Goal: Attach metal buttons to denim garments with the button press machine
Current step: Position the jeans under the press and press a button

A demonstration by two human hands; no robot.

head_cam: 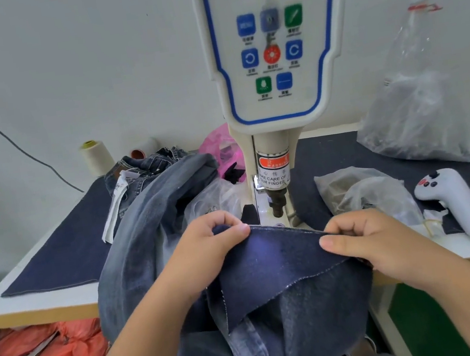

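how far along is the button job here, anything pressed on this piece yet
Done: no button shows on the dark denim piece; other jeans lie heaped on the table behind the left hand, their state unclear. In hand: the left hand and right hand pinch the piece's top edge, stretched just in front of the press head. Left: sliding the edge under the head and pressing.

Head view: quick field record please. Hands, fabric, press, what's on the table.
left hand: pinches the top edge of the dark denim piece
right hand: pinches the same edge, further right
denim position: edge held taut just in front of the press head, not under it
button press machine: display dark or blurred, unreadable
left of machine: faded jeans, thread cone
right of machine: clear plastic bags, white handheld controller
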